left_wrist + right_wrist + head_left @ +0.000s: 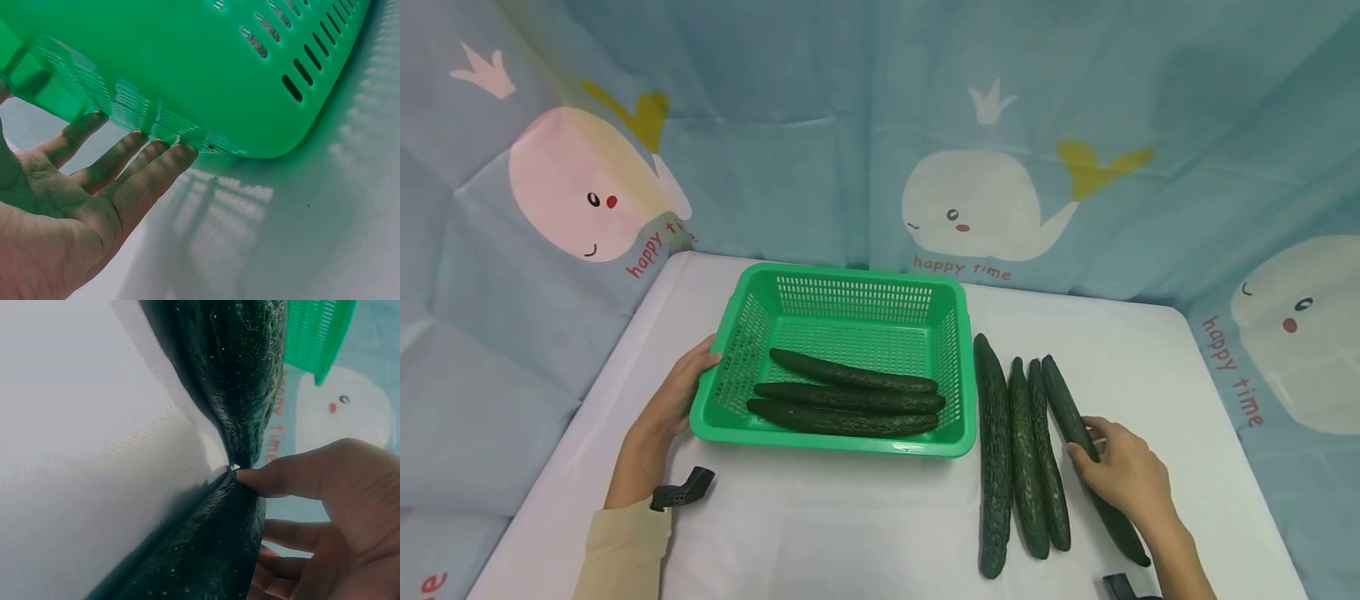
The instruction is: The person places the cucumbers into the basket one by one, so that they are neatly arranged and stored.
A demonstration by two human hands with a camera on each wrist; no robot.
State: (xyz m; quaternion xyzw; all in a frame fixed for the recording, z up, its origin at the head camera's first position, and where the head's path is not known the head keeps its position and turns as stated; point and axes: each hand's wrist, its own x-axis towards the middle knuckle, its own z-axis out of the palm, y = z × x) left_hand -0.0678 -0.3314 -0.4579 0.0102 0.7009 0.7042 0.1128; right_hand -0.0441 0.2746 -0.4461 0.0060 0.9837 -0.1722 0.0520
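Observation:
A green plastic basket (842,445) with slotted walls stands on the white-covered table. Three dark green cucumbers (850,400) lie crosswise inside it. At its left side my left hand (681,383) grips the rim, and in the left wrist view the fingers (156,178) touch the outer wall (187,81) from below. To the right of the basket, my right hand (1123,467) holds the rightmost cucumber (1063,396) around its middle, thumb on one side and fingers on the other. The right wrist view shows this cucumber (206,550) close up, beside another cucumber (231,362).
Three more cucumbers lie lengthwise between basket and right hand: a long one (994,467) close to the basket, then two others (1028,467) side by side. Blue cloth (820,192) printed with whales hangs behind and beside the table (820,525).

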